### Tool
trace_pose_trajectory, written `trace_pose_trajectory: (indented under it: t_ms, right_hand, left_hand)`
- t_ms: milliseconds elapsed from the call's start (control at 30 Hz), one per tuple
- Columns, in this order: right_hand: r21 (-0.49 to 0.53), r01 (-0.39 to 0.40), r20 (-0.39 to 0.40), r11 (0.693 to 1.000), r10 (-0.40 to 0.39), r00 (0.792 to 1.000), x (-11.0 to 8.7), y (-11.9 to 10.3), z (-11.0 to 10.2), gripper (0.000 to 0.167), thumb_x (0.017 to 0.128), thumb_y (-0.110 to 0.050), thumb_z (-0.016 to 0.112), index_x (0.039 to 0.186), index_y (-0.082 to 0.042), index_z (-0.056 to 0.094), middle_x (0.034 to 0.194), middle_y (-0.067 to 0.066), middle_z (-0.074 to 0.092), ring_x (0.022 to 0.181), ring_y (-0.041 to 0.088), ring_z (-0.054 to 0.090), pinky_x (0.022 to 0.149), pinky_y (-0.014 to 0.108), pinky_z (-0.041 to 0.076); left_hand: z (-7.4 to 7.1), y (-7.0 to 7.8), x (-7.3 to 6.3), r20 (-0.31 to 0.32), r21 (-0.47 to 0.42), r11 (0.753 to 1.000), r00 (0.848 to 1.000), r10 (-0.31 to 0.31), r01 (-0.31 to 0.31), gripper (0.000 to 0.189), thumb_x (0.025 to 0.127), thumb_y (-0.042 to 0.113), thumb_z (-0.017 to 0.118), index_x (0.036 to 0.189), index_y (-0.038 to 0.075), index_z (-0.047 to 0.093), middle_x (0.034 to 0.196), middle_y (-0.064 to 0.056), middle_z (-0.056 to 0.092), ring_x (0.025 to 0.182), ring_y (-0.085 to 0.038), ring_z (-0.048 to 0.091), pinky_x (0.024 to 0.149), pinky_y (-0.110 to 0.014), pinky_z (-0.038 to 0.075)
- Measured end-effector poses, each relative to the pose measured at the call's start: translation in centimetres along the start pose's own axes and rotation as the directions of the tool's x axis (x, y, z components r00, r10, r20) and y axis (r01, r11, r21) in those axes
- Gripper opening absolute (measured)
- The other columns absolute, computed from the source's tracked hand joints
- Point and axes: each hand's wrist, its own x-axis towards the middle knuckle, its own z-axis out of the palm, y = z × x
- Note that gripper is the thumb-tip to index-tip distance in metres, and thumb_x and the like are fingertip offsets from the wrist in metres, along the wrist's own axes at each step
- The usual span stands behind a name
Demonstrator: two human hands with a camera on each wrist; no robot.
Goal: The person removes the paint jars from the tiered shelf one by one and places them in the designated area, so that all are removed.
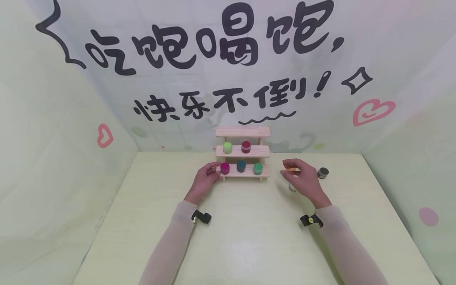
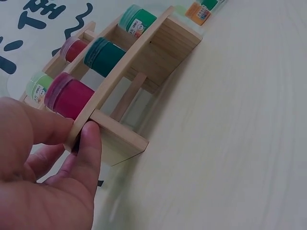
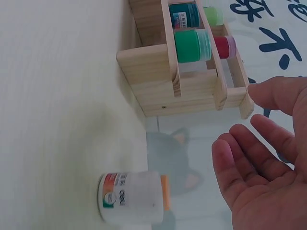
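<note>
A passage runs over the surface (image 1: 246,217) between left hand (image 1: 204,180) and right hand (image 1: 303,178); the rack (image 1: 243,132) bars the left hand's right side, a magenta jar (image 1: 225,168) just beside it; below the right hand stands a white jar (image 3: 132,197), to that hand's right a dark jar (image 1: 323,173); beyond both hands rises the wall (image 1: 174,136).

The left arm (image 1: 165,243) and right arm (image 1: 349,243), both long-sleeved, reached forward and slanted inward, the left wrist (image 1: 191,198) well apart from the right wrist (image 1: 322,199). The left hand (image 1: 204,183) pinched, its fingertips (image 2: 91,134) drawn close together. The right hand (image 1: 304,178) was raised, fingers (image 3: 226,167) gently bent, thumb (image 3: 278,96) apart from them.
</note>
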Motion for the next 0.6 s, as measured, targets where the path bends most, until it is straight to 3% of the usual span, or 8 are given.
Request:
trace_pose_trajectory:
  t_ms: [233, 600]
  right_hand:
    - [-0.007, -0.053, 0.003, 0.999, 0.053, 0.999, 0.7, -1.2, 0.6, 0.039, 0.098, -0.022, 0.077, 0.132, -0.007, 0.068, 0.129, 0.020, 0.072, 0.113, 0.034, 0.073, 0.087, 0.008, 0.055]
    - [0.115, 0.015, -0.002, 0.993, -0.014, 1.000, 2.7, -2.7, 2.3, 0.040, 0.098, -0.017, 0.077, 0.133, -0.001, 0.067, 0.128, 0.023, 0.071, 0.119, 0.036, 0.069, 0.094, 0.017, 0.060]
  left_hand:
    - [0.1, 0.0, 0.0, -0.002, -0.011, 1.000, 1.000, -0.008, 0.007, 0.040, 0.101, 0.006, 0.067, 0.141, 0.013, 0.064, 0.123, -0.016, 0.070, 0.107, -0.018, 0.069, 0.098, -0.028, 0.062]
    - [-0.1, 0.1, 0.0, 0.008, 0.031, 1.000, 1.000, -0.005, 0.005, 0.039, 0.102, 0.010, 0.067, 0.141, 0.015, 0.064, 0.123, -0.015, 0.071, 0.107, -0.018, 0.070, 0.098, -0.030, 0.062]
